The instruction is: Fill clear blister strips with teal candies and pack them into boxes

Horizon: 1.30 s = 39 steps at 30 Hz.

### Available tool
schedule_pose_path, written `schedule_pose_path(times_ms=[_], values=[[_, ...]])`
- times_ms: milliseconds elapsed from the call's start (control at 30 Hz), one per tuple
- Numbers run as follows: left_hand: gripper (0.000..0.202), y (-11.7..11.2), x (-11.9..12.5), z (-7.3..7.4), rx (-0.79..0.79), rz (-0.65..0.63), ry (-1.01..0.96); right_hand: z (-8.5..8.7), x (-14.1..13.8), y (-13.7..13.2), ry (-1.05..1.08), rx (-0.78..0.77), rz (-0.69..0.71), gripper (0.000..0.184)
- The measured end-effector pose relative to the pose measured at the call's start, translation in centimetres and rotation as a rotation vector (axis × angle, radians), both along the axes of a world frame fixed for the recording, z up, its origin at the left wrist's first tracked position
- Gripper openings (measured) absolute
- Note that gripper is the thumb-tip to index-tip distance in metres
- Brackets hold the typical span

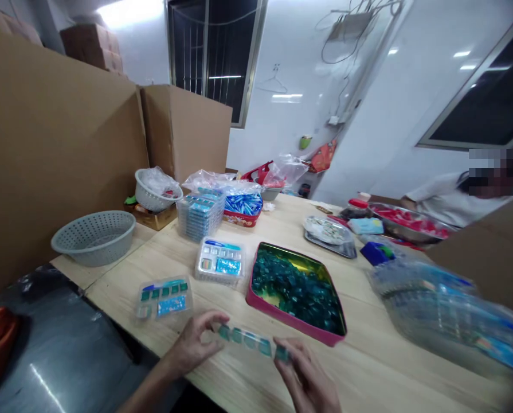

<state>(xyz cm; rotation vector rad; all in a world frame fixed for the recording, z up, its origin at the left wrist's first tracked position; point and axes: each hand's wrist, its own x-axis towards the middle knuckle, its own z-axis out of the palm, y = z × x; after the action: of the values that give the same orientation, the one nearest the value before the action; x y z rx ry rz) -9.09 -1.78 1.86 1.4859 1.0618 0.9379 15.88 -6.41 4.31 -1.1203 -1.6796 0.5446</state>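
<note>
I'm on 1 camera now, head-worn, looking forward and down over the wooden table [376, 367], and here's the left hand [194, 344] with the right hand [305, 373], close in at the bottom edge, while my wide view runs on past the cardboard [58, 126] at left to the white wall [301, 51] at the back

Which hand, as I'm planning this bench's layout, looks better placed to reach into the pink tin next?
Probably the right hand: it is close to the pink tin, near its front wall, while the left hand is farther away. Both hold the row of green pieces, though.
</note>
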Motion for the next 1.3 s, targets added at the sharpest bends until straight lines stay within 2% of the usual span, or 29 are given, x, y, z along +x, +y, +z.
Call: schedule_pose_path(times_ms=[67, 100, 200, 300, 400, 467, 533, 667, 767, 900, 1000, 1100, 1167, 1233, 1300], values=[[0.027, 1.1, 0.6, 1.2, 0.003, 0.118, -0.111, 1.7, -0.8, 2.4, 0.145, -0.109, -0.023, 0.022], [0.024, 1.8, 0.7, 2.1, 0.004, 0.156, -0.157, 2.2, -1.3, 3.8, 0.235, -0.156, -0.037, 0.024], [0.029, 4.8, 0.2, 4.9, 0.036, 0.289, -0.213, 2.7, -3.2, 8.8, 0.454, -0.234, -0.078, 0.029], [0.033, 8.5, -0.8, 7.1, 0.116, 0.432, -0.138, 2.6, -5.0, 14.1, 0.489, -0.203, -0.097, 0.029], [0.026, 11.8, -1.5, 7.8, 0.269, 0.581, 0.111, 1.9, -6.5, 18.2, 0.468, -0.183, -0.148, 0.035], [0.021, 13.2, -1.7, 7.4, 0.392, 0.668, 0.331, 1.3, -7.0, 19.9, 0.443, -0.208, -0.180, 0.039], [0.018, 13.8, -1.7, 6.6, 0.459, 0.697, 0.490, 0.6, -7.1, 20.8, 0.425, -0.232, -0.201, 0.041], [0.022, 13.6, -1.7, 5.3, 0.428, 0.694, 0.518, 0.1, -6.8, 21.3, 0.392, -0.264, -0.210, 0.040], [0.019, 13.7, -1.8, 5.0, 0.384, 0.712, 0.354, 0.6, -6.7, 21.5, 0.373, -0.282, -0.193, 0.040], [0.018, 14.1, -1.9, 4.7, 0.305, 0.729, 0.172, 2.3, -7.3, 20.7, 0.387, -0.291, -0.151, 0.041], [0.024, 13.3, -2.7, 4.9, 0.274, 0.745, 0.102, 4.2, -8.6, 19.3, 0.444, -0.267, -0.104, 0.039], [0.028, 10.6, -5.0, 5.8, 0.262, 0.781, -0.055, 5.6, -10.9, 17.7, 0.510, -0.280, -0.056, 0.040], [0.028, 7.8, -7.4, 6.1, 0.248, 0.809, -0.132, 5.6, -13.1, 16.8, 0.512, -0.286, -0.011, 0.041], [0.029, 5.0, -10.1, 5.8, 0.206, 0.841, -0.110, 4.7, -15.3, 15.8, 0.457, -0.276, 0.059, 0.036], [0.031, 2.8, -12.6, 4.6, 0.166, 0.886, -0.076, 3.0, -17.4, 14.9, 0.389, -0.287, 0.137, 0.030]])
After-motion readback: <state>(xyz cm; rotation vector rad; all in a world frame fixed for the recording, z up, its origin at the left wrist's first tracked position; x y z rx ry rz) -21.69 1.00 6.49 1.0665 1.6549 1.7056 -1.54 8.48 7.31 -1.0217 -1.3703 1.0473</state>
